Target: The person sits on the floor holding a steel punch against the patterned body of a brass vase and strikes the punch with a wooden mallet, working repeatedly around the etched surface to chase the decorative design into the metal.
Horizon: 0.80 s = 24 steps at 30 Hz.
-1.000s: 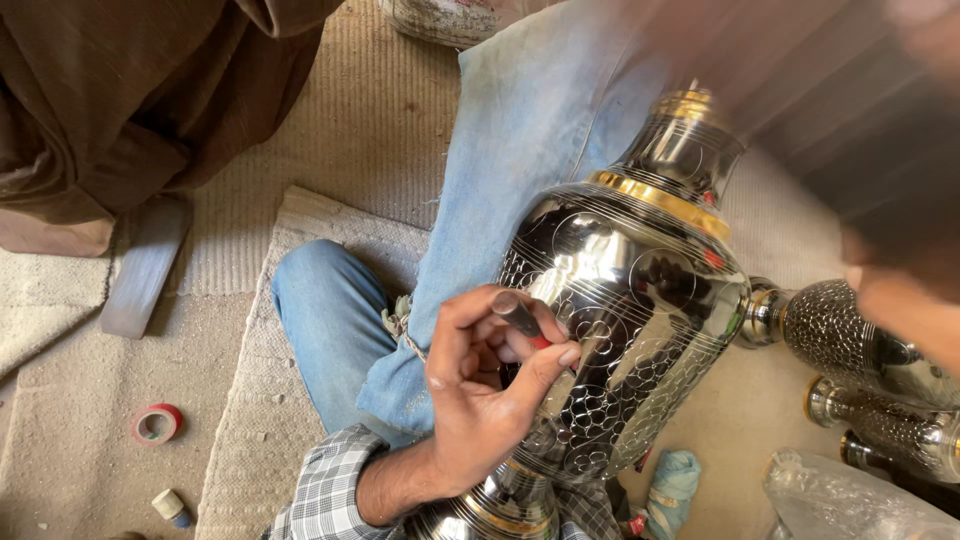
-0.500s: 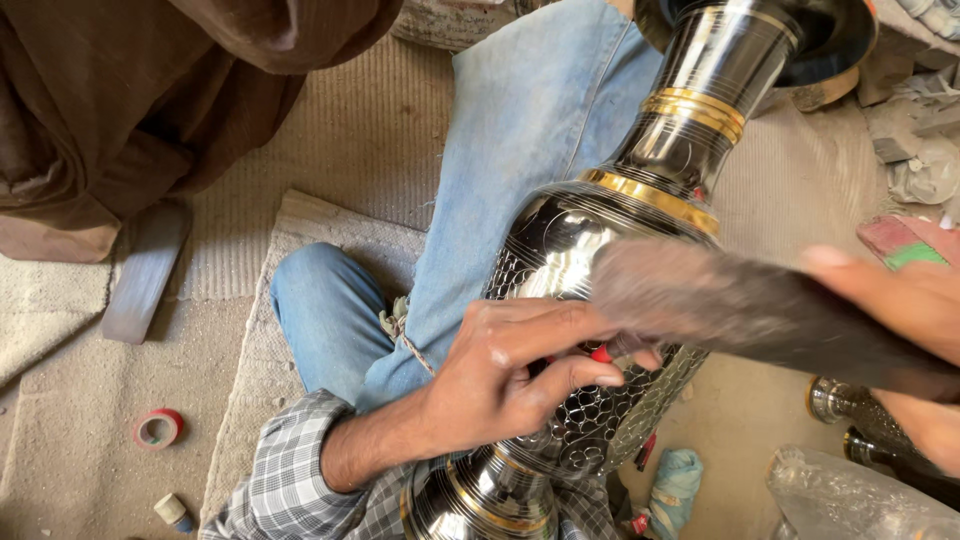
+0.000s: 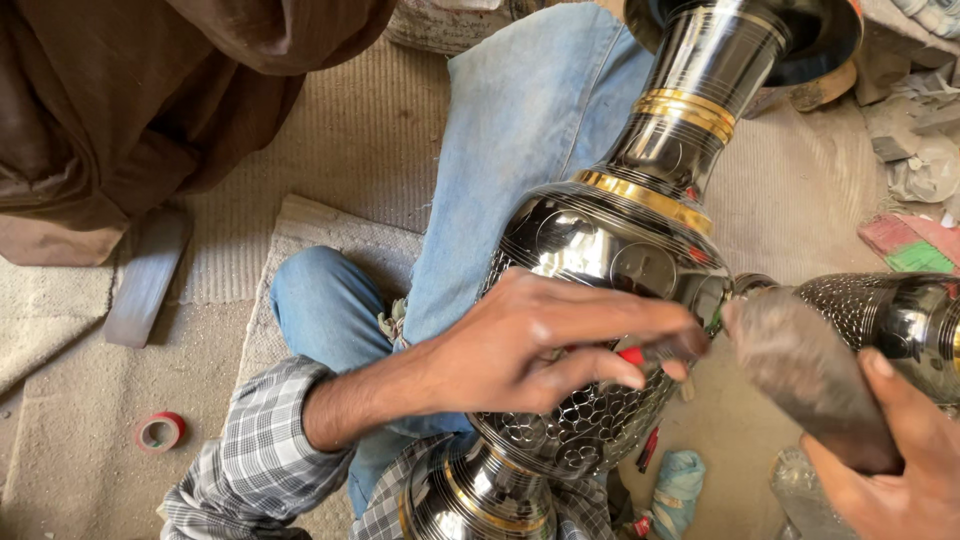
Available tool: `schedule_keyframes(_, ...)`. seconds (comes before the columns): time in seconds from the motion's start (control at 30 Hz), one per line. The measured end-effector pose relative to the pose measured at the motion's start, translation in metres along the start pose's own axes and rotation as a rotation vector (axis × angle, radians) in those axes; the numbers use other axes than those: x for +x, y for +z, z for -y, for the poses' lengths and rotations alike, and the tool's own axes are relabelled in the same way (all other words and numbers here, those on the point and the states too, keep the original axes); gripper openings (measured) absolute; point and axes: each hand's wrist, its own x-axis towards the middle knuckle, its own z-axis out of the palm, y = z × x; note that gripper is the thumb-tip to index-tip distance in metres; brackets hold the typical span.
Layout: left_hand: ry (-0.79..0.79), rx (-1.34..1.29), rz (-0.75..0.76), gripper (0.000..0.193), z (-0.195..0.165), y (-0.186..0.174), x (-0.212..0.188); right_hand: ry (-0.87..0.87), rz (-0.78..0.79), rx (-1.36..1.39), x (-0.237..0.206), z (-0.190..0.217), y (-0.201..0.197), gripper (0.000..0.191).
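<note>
Since the earlier frame the mallet (image 3: pixel 805 385) is swinging lower, now at lower right, head just beside the punch. Left hand (image 3: pixel 530 345), mid-frame, is pinching a small red-marked punch (image 3: pixel 655 352) against the black engraved vase (image 3: pixel 610 300) lying across the lap, centre. Right hand (image 3: pixel 895 455) is gripping the mallet w/ fingers closed. Step: prob. chasing the pattern; next strike needs the punch steady.

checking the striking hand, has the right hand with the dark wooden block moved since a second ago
Yes. The right hand with the dark wooden block has dropped from the picture's upper right to lower right, down past the engraved black metal vase's gold band to its belly.
</note>
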Motion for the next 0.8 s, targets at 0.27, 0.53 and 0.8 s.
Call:
schedule_keyframes(0.27, -0.004, 0.033, 0.493, 0.058, 0.001, -0.019, 0.036, 0.411, -0.253, 0.209, -0.064, 0.017, 0.032, 0.024)
schedule_keyframes(0.53, 0.054, 0.111, 0.586, 0.072, 0.004, -0.025, 0.037, 0.528, -0.302, 0.315, -0.075, 0.027, 0.038, 0.034)
schedule_keyframes(0.8, -0.021, 0.273, 0.243, 0.070, 0.008, -0.006, 0.005, 0.502, -0.117, 0.459, -0.018, 0.018, 0.016, 0.036)
